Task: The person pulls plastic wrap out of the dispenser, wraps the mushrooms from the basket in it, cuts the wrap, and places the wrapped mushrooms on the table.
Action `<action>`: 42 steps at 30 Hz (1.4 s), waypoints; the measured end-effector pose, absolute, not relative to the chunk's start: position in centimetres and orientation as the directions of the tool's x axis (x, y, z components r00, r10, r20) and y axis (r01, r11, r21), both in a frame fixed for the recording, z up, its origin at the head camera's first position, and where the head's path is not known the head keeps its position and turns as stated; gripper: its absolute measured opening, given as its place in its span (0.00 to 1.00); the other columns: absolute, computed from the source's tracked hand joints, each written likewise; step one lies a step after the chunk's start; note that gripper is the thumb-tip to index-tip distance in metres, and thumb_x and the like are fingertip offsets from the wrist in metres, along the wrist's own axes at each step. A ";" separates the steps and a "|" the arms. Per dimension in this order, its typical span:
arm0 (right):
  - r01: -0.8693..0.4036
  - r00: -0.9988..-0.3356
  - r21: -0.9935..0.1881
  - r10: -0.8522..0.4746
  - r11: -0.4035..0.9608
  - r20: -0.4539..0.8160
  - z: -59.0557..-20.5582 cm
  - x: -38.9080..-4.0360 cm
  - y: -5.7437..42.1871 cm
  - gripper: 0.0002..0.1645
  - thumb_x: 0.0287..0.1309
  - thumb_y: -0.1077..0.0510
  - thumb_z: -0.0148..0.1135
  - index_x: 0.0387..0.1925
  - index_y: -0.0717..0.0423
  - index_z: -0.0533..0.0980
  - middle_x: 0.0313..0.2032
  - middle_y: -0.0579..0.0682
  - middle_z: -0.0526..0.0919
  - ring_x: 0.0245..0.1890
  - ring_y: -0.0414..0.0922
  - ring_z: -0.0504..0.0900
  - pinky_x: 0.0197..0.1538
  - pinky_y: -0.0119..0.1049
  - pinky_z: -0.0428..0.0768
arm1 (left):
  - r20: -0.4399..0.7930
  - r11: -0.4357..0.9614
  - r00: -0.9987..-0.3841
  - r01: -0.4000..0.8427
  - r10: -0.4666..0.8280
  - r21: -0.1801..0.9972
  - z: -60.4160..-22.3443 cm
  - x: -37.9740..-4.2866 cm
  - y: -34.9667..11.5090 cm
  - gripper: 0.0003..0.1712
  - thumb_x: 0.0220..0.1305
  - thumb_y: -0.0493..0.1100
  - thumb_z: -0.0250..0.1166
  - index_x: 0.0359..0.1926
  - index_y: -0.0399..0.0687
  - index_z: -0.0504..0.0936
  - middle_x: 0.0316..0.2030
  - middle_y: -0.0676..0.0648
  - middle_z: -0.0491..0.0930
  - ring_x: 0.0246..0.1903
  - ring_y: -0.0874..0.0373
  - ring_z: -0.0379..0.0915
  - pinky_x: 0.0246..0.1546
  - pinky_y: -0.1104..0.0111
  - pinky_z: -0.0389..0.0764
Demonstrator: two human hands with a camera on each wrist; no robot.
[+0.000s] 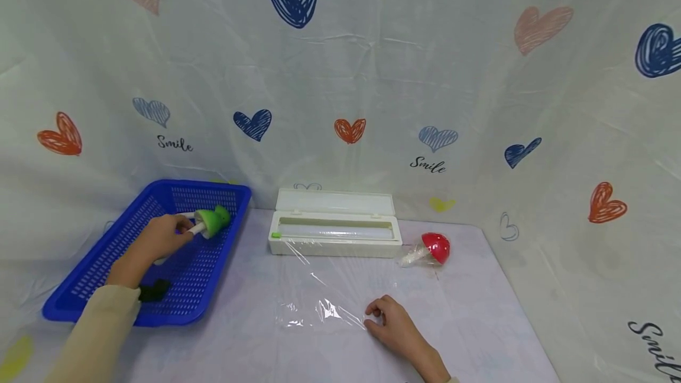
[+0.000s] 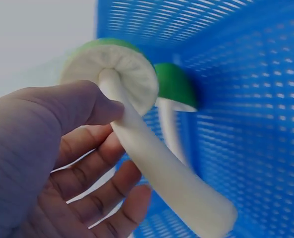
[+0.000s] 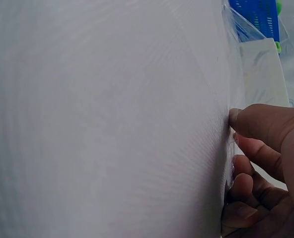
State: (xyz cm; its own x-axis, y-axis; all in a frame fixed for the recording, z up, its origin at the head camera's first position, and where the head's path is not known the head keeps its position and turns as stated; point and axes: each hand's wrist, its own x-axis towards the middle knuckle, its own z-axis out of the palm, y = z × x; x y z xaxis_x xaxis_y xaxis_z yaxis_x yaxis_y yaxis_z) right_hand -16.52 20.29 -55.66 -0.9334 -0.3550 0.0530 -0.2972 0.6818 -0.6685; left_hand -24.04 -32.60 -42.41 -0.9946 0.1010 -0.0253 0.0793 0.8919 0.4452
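My left hand (image 1: 158, 239) is over the blue basket (image 1: 198, 311) and pinches the white stem of a green-capped toy mushroom (image 2: 162, 168) between thumb and fingers. The cap's pale underside faces the left wrist camera. Just beyond it in the basket is a second green mushroom (image 2: 175, 89). My right hand (image 1: 396, 328) is low over the table, its thumb and curled fingers gripping the near right corner of a sheet of clear cling film (image 1: 319, 294). Creases in the film run to the fingertips. The sheet comes out of a white dispenser box (image 1: 335, 248) with its lid raised.
A red-capped mushroom (image 1: 436, 247) wrapped in clear film lies right of the dispenser. Something dark green (image 1: 154, 291) sits in the basket's near end, by the left sleeve. A white curtain (image 1: 340, 64) printed with hearts hangs behind the table.
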 end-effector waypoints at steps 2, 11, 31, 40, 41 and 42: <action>-0.291 -0.935 -0.669 -0.351 0.684 0.048 -55.6 -16.5 20.3 0.08 0.55 0.60 0.75 0.36 0.52 0.82 0.31 0.41 0.74 0.28 0.31 0.69 0.31 0.27 0.72 | -0.020 0.887 -0.996 0.072 0.091 0.456 -41.5 -23.8 -32.3 0.20 0.69 0.39 0.61 0.51 0.23 0.79 0.40 0.31 0.83 0.26 0.54 0.71 0.26 0.63 0.72; -0.285 -0.938 -0.673 -0.344 0.683 0.049 -55.5 -16.4 20.2 0.08 0.56 0.60 0.75 0.36 0.52 0.82 0.32 0.41 0.75 0.29 0.31 0.69 0.32 0.27 0.72 | 0.058 0.884 -0.997 0.078 0.057 0.462 -38.1 -23.1 -30.4 0.20 0.70 0.40 0.60 0.53 0.26 0.80 0.48 0.27 0.80 0.31 0.47 0.73 0.27 0.62 0.70; -0.297 -0.938 -0.653 -0.339 0.696 0.066 -55.9 -16.5 20.2 0.08 0.55 0.60 0.75 0.35 0.51 0.82 0.31 0.41 0.74 0.28 0.31 0.68 0.32 0.27 0.72 | 0.292 0.770 -0.955 0.220 0.045 0.599 -37.1 -20.9 -20.8 0.16 0.71 0.38 0.62 0.54 0.32 0.82 0.46 0.34 0.81 0.40 0.44 0.76 0.33 0.58 0.77; -0.300 -0.938 -0.654 -0.340 0.695 0.070 -55.8 -16.4 20.2 0.08 0.54 0.61 0.75 0.35 0.52 0.82 0.31 0.41 0.74 0.28 0.31 0.69 0.32 0.27 0.73 | 0.334 0.692 -0.939 0.293 0.079 0.660 -40.5 -22.2 -16.0 0.13 0.65 0.35 0.65 0.48 0.33 0.85 0.41 0.39 0.84 0.37 0.49 0.77 0.34 0.64 0.78; -0.299 -0.938 -0.654 -0.339 0.694 0.070 -55.8 -16.4 20.1 0.08 0.54 0.61 0.75 0.35 0.52 0.82 0.31 0.41 0.74 0.28 0.31 0.69 0.32 0.27 0.73 | 0.335 0.679 -0.938 0.303 0.088 0.668 -40.9 -22.3 -15.5 0.13 0.64 0.35 0.65 0.48 0.33 0.85 0.41 0.39 0.84 0.36 0.50 0.76 0.33 0.65 0.77; -0.299 -0.939 -0.656 -0.338 0.693 0.071 -55.8 -16.4 20.1 0.08 0.54 0.61 0.75 0.35 0.52 0.82 0.31 0.41 0.74 0.29 0.31 0.69 0.32 0.27 0.73 | 0.333 0.670 -0.938 0.308 0.095 0.675 -41.2 -22.3 -14.9 0.12 0.64 0.35 0.65 0.47 0.34 0.85 0.40 0.40 0.84 0.35 0.52 0.75 0.31 0.67 0.76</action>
